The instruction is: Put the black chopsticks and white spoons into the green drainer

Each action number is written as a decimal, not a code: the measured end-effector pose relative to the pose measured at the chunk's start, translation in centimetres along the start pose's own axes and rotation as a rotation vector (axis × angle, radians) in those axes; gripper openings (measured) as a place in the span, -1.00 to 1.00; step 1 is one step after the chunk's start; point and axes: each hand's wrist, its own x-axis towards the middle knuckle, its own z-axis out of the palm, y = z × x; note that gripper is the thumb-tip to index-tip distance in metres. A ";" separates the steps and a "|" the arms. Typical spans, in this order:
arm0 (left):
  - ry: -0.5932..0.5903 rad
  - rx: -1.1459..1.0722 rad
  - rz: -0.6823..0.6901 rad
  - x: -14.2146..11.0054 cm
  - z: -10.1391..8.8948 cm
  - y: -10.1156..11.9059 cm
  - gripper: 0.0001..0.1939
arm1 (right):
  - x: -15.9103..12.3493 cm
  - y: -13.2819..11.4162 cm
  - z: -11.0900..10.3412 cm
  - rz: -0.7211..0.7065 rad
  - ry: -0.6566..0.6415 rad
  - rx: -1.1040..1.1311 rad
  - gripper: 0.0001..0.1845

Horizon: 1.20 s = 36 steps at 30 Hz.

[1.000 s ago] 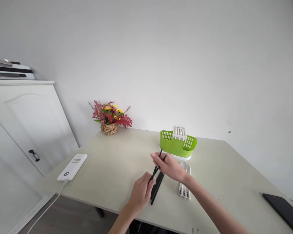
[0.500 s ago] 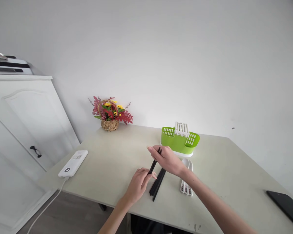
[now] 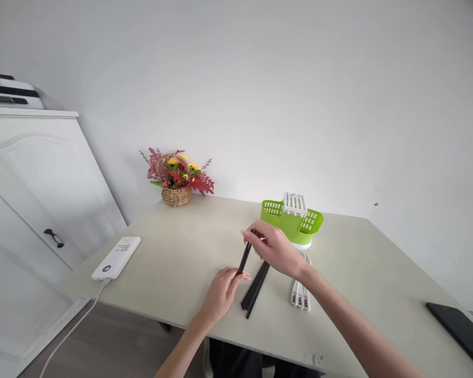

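Observation:
A pair of black chopsticks (image 3: pixel 245 256) slants between my two hands. My left hand (image 3: pixel 223 289) is closed round their lower end, close above the table. At the upper end my right hand (image 3: pixel 271 244) grips them with thumb and fingers. More black chopsticks (image 3: pixel 255 292) lie in a bundle on the table, just right of my left hand and under my right. Several white spoons (image 3: pixel 300 296) with patterned handle ends lie further right; my right forearm hides part of them. Behind my right hand stands a green cutlery holder (image 3: pixel 291 224) with a white slotted top.
A wicker basket of artificial flowers (image 3: pixel 176 196) stands at the back left. The white power bank (image 3: pixel 118 256) with its cable (image 3: pixel 76 324) lies at the left edge. On the right edge lies a black phone (image 3: pixel 459 332). A white cabinet (image 3: pixel 43 199) adjoins the table.
My right hand has shifted its grip on the chopsticks' upper end, with the thumb and fingertips now along them. The left hand keeps hold below. The view has tilted slightly.

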 end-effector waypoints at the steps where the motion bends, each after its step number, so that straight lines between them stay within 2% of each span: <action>1: 0.000 -0.004 -0.005 0.0 0.0 0.0 -0.56 | 0.0 -0.1 -0.2 -0.013 0.011 -0.002 -0.61; 13: 0.034 -0.042 -0.056 -0.1 0.0 -0.3 -0.58 | 0.8 -1.3 -0.2 -0.053 -0.006 -0.106 -0.69; 17: 0.041 -0.041 -0.061 -0.1 0.1 -0.5 -0.56 | 0.9 -1.1 0.0 -0.054 0.007 -0.104 -0.76; 21: 0.051 -0.035 -0.065 -0.1 0.1 -0.7 -0.56 | 1.1 -0.5 0.4 -0.047 0.029 -0.105 -0.73; 25: 0.071 -0.032 -0.054 -0.3 0.1 -0.9 -0.59 | 1.8 -0.1 -0.1 -0.103 0.065 -0.146 -0.70; 27: 0.085 -0.023 -0.049 -0.4 0.1 -1.1 -0.60 | 2.5 0.0 -1.3 -0.099 0.112 -0.159 -0.68; 30: 0.090 -0.001 -0.046 -0.5 0.2 -1.2 -0.61 | 4.1 0.1 -4.6 -0.008 0.224 -0.116 -0.63; 33: 0.087 0.016 -0.036 -0.4 0.2 -1.1 -0.63 | 5.7 0.2 -8.9 0.048 0.412 -0.069 -0.60; 36: 0.091 0.018 -0.039 -0.3 0.1 -0.8 -0.66 | 7.1 0.6 -12.6 -0.013 0.618 -0.204 -0.61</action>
